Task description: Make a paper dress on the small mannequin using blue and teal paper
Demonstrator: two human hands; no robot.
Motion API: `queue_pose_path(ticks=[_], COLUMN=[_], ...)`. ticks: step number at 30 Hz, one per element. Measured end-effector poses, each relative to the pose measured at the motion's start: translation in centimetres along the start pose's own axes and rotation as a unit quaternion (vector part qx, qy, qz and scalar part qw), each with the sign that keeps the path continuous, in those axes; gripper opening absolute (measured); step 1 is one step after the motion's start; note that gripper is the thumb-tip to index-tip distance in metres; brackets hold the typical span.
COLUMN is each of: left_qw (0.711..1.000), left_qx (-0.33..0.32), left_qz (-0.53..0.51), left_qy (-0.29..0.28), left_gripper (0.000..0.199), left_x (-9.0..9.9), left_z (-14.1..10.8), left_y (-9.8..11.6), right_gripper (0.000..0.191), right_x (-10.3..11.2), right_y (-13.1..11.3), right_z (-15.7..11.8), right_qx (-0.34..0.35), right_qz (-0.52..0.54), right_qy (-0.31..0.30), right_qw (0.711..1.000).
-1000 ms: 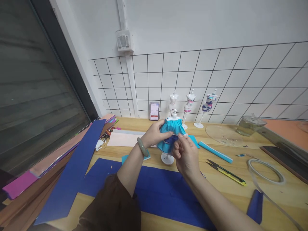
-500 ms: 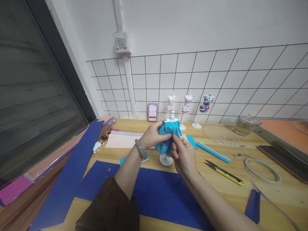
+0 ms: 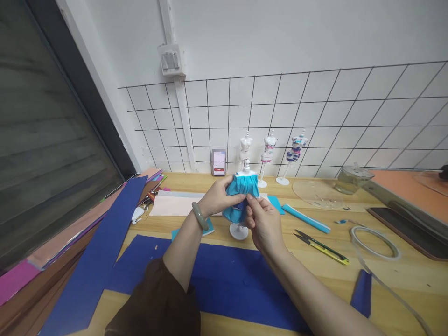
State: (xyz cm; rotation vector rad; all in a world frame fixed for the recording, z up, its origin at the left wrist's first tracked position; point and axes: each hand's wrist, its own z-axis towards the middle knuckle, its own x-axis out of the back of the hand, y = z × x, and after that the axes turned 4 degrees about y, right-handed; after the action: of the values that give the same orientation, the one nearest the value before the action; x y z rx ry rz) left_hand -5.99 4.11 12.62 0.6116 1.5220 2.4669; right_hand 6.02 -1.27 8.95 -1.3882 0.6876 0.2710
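Observation:
A miniature dress form wears a pleated turquoise paper dress [image 3: 248, 185], with a dark blue band [image 3: 241, 204] around its middle. Its white round base [image 3: 239, 232] shows below. My left hand [image 3: 217, 198], a green bangle at its wrist, wraps the form from the left, thumb lying across the front. From the other side, the thumb and forefinger of my right hand [image 3: 265, 223] pinch the band's right end; the exact grip is partly hidden by the fingers. Beneath my forearms lies a dark blue sheet [image 3: 224, 280].
Several small dress forms stand behind, including a patterned one [image 3: 297, 148], near a propped phone [image 3: 219, 162]. To the right lie yellow thread snips [image 3: 324, 248], a turquoise folded strip [image 3: 306, 218], a tape roll [image 3: 376, 243] and a lidded glass cup [image 3: 352, 179]. Coloured sheets [image 3: 98, 256] line the left.
The whole view has shifted slightly, so things appear a little further left. Both hands keep their hold on the dress form and band; the right fingertips have moved only slightly.

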Motion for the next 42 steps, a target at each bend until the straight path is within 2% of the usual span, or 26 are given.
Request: queue_pose_path(ticks=[3, 9, 16, 24, 33, 42], left_qw=[1.000, 0.998, 0.998, 0.998, 0.998, 0.998], left_qx=[0.008, 0.018, 0.023, 0.017, -0.007, -0.016], left_qz=[-0.001, 0.007, 0.003, 0.016, 0.024, 0.020], left_qy=[0.007, 0.058, 0.063, 0.056, 0.055, 0.055], left_gripper=[0.038, 0.031, 0.029, 0.031, 0.045, 0.051], left_x=[-0.2, -0.9, -0.8, -0.8, -0.7, -0.8], left_z=[0.0, 0.1, 0.1, 0.0, 0.0, 0.0], left_y=[0.2, 0.0, 0.0, 0.1, 0.0, 0.2], right_gripper=[0.033, 0.032, 0.026, 0.034, 0.036, 0.035], right_x=[0.1, 0.1, -0.1, -0.3, 0.0, 0.1], right_y=[0.1, 0.3, -0.2, -1.3, -0.5, -0.7], right_z=[0.1, 0.3, -0.3, -0.5, -0.2, -0.2], right_qx=[0.002, 0.000, -0.022, -0.128, -0.051, -0.045], right_qz=[0.006, 0.013, 0.042, 0.155, 0.102, 0.089], right_qy=[-0.001, -0.002, -0.022, -0.046, -0.038, -0.048], right_qw=[1.000, 1.000, 0.999, 0.978, 0.993, 0.994])
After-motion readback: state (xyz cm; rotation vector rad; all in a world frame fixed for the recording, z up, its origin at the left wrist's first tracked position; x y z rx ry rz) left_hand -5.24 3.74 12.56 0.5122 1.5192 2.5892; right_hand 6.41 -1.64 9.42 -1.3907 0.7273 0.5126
